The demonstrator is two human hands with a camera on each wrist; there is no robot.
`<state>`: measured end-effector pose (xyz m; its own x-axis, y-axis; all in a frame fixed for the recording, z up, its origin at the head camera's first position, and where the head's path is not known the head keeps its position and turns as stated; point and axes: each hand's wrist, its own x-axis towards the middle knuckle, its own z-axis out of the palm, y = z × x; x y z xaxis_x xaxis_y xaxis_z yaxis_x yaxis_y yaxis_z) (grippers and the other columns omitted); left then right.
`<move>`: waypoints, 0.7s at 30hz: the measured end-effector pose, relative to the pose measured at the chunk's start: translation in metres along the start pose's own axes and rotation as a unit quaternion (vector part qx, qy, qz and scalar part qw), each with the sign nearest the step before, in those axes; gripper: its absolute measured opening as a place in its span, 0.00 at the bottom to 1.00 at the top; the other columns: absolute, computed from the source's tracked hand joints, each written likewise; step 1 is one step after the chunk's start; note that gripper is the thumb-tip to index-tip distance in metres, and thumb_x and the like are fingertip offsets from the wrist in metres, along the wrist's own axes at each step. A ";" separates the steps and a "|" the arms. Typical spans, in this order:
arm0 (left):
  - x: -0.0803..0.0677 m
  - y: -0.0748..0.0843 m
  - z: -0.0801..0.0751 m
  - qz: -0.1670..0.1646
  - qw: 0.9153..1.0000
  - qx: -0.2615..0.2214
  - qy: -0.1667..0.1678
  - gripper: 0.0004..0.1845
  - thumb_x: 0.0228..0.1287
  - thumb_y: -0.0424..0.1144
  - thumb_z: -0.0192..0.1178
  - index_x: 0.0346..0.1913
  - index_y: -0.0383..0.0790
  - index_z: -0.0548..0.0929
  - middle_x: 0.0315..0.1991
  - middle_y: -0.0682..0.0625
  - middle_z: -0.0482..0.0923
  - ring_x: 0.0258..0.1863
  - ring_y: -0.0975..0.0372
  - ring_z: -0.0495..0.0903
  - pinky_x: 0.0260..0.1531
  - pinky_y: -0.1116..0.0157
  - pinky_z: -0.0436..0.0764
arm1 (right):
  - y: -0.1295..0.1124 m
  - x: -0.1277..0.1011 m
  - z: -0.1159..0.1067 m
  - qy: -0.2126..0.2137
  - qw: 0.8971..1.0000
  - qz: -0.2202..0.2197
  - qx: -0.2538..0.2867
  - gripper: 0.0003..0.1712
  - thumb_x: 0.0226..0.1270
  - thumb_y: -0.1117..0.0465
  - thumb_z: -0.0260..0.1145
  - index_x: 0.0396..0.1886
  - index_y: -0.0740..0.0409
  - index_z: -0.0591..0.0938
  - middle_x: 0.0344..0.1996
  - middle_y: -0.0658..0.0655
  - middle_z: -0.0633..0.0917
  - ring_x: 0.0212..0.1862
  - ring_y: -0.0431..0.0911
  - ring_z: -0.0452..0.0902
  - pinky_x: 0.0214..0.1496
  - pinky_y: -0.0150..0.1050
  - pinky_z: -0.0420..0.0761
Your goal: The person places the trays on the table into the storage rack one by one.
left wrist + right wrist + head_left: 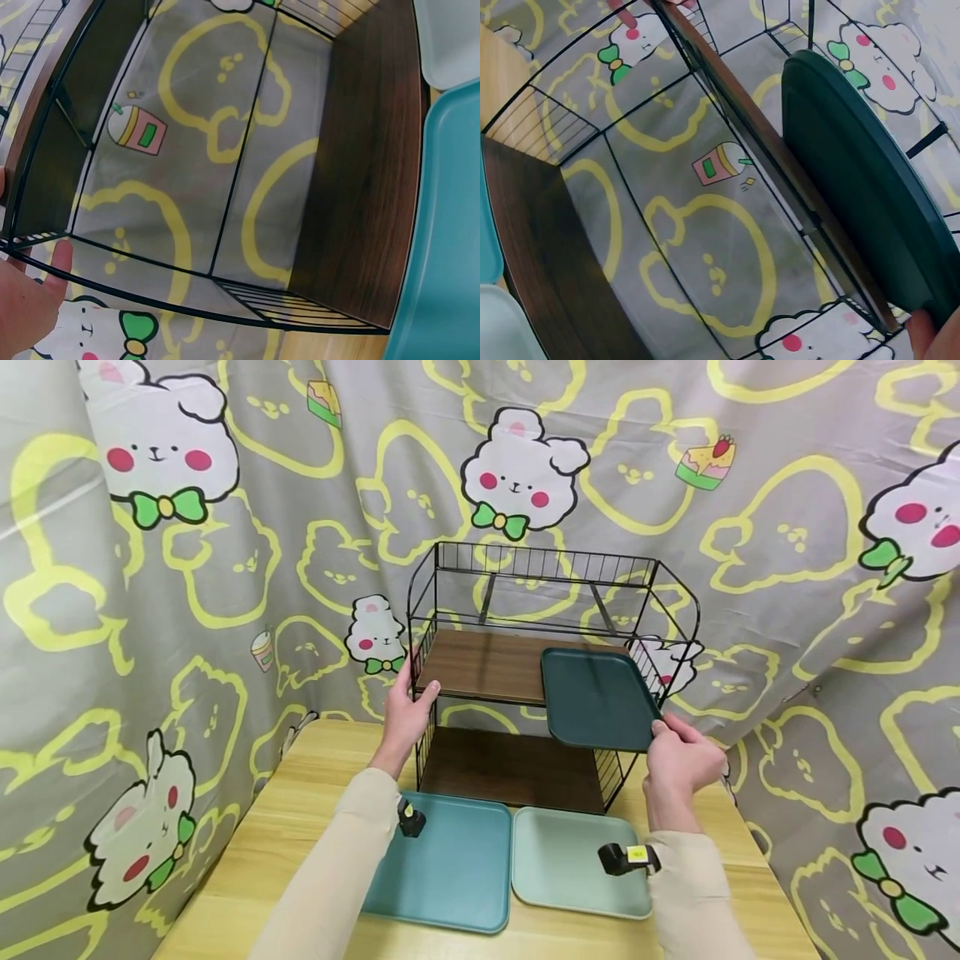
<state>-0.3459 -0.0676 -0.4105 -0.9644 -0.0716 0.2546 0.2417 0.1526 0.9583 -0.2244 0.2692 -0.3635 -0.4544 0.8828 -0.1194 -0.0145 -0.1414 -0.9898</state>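
A black wire rack [551,556] with brown wooden shelves stands on the table. My right hand [684,758] pinches a dark green tray [598,697] by its near right corner, and the tray lies over the right part of the rack's middle shelf [487,664], its near edge jutting out in front. In the right wrist view that tray [862,180] is tilted, close above the shelf board. My left hand [408,714] grips the rack's left side at middle-shelf height, thumb in front; some of its fingers are hidden behind the frame.
On the wooden table [247,860], a teal tray [457,868] and a pale green tray [562,860] lie side by side in front of the rack. The lower shelf [517,764] is dark brown. A patterned curtain [637,410] hangs behind and at both sides.
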 end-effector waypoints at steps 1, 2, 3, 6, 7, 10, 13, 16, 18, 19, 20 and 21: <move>0.000 0.000 0.000 0.000 1.000 0.001 0.000 0.38 0.80 0.44 0.60 0.83 0.73 0.57 0.85 0.52 0.58 0.86 0.53 0.54 0.85 0.45 0.55 | 0.001 0.000 0.003 0.004 1.000 0.001 -0.003 0.14 0.64 0.66 0.76 0.49 0.54 0.94 0.41 0.44 0.87 0.63 0.42 0.81 0.67 0.32 0.81; 0.000 0.000 -0.001 0.000 1.000 0.001 0.000 0.38 0.80 0.44 0.60 0.83 0.73 0.57 0.85 0.52 0.58 0.86 0.53 0.54 0.85 0.46 0.55 | 0.002 -0.001 0.006 0.008 1.000 0.001 -0.005 0.14 0.65 0.66 0.76 0.50 0.54 0.94 0.43 0.45 0.88 0.63 0.42 0.81 0.67 0.32 0.81; 0.000 -0.001 -0.001 0.000 1.000 0.001 0.001 0.38 0.80 0.44 0.60 0.83 0.73 0.57 0.85 0.52 0.59 0.86 0.54 0.54 0.85 0.46 0.56 | 0.002 -0.001 0.009 0.011 1.000 0.001 -0.005 0.15 0.65 0.65 0.76 0.51 0.55 0.94 0.46 0.47 0.88 0.63 0.42 0.81 0.67 0.32 0.81; -0.001 -0.001 -0.001 0.002 1.000 -0.002 0.003 0.38 0.80 0.43 0.61 0.84 0.70 0.57 0.85 0.52 0.59 0.86 0.54 0.55 0.85 0.47 0.56 | 0.004 -0.002 0.016 0.023 1.000 0.000 -0.008 0.14 0.65 0.63 0.77 0.51 0.54 0.94 0.47 0.47 0.91 0.61 0.43 0.83 0.65 0.32 0.83; -0.001 -0.001 -0.001 0.004 1.000 -0.004 0.003 0.38 0.80 0.43 0.61 0.84 0.70 0.57 0.85 0.52 0.58 0.86 0.54 0.55 0.85 0.47 0.56 | 0.004 -0.002 0.019 0.026 1.000 0.000 -0.004 0.14 0.66 0.63 0.76 0.50 0.54 0.94 0.44 0.46 0.91 0.60 0.43 0.84 0.64 0.32 0.84; -0.002 -0.001 -0.001 0.008 1.000 -0.009 0.004 0.38 0.80 0.43 0.61 0.84 0.68 0.58 0.85 0.52 0.58 0.86 0.54 0.55 0.85 0.48 0.55 | 0.005 -0.001 0.026 0.038 0.999 -0.003 0.001 0.12 0.65 0.64 0.76 0.48 0.56 0.94 0.37 0.44 0.92 0.56 0.43 0.87 0.61 0.33 0.85; -0.002 -0.001 -0.001 0.007 1.000 -0.009 0.002 0.38 0.80 0.43 0.60 0.84 0.70 0.57 0.86 0.53 0.58 0.86 0.54 0.54 0.85 0.48 0.55 | 0.005 0.000 0.032 0.048 0.999 -0.006 0.003 0.12 0.64 0.65 0.76 0.47 0.57 0.95 0.39 0.47 0.92 0.55 0.44 0.87 0.61 0.34 0.85; -0.002 -0.001 -0.001 0.002 1.000 -0.006 0.000 0.38 0.80 0.44 0.60 0.84 0.72 0.57 0.86 0.53 0.57 0.86 0.54 0.54 0.85 0.47 0.55 | 0.004 0.002 0.034 0.047 0.999 -0.011 -0.004 0.12 0.64 0.65 0.76 0.48 0.56 0.94 0.50 0.53 0.92 0.57 0.45 0.85 0.62 0.34 0.85; -0.001 -0.001 -0.001 -0.001 1.000 -0.003 0.000 0.37 0.80 0.45 0.60 0.83 0.73 0.57 0.86 0.53 0.57 0.86 0.54 0.53 0.85 0.46 0.55 | 0.003 0.004 0.033 0.040 0.999 -0.016 -0.017 0.13 0.65 0.64 0.76 0.49 0.55 0.94 0.55 0.55 0.91 0.60 0.45 0.84 0.64 0.35 0.84; -0.001 -0.001 -0.001 -0.002 1.000 -0.002 0.000 0.37 0.80 0.45 0.60 0.83 0.73 0.57 0.86 0.54 0.57 0.86 0.54 0.53 0.85 0.46 0.55 | 0.003 0.004 0.032 0.035 0.999 -0.018 -0.020 0.14 0.64 0.64 0.76 0.49 0.55 0.94 0.57 0.55 0.91 0.61 0.46 0.83 0.65 0.35 0.83; -0.001 -0.001 -0.001 -0.002 1.000 -0.001 0.000 0.37 0.80 0.45 0.60 0.83 0.73 0.57 0.86 0.54 0.57 0.86 0.54 0.53 0.85 0.46 0.55 | 0.003 0.004 0.031 0.028 0.999 -0.019 -0.021 0.14 0.64 0.64 0.76 0.50 0.56 0.94 0.58 0.55 0.90 0.62 0.46 0.82 0.65 0.35 0.83; -0.001 -0.001 -0.001 -0.002 1.000 -0.001 0.000 0.38 0.80 0.45 0.60 0.83 0.73 0.57 0.86 0.54 0.57 0.87 0.54 0.53 0.85 0.46 0.55 | 0.003 0.004 0.029 0.021 0.999 -0.021 -0.026 0.15 0.64 0.63 0.76 0.51 0.55 0.94 0.58 0.55 0.90 0.63 0.46 0.82 0.66 0.35 0.82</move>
<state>-0.3453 -0.0683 -0.4110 -0.9654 -0.0729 0.2506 0.2378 0.1494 0.9597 -0.2520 0.2593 -0.3648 -0.4158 0.9060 -0.0793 0.0145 -0.0806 -0.9966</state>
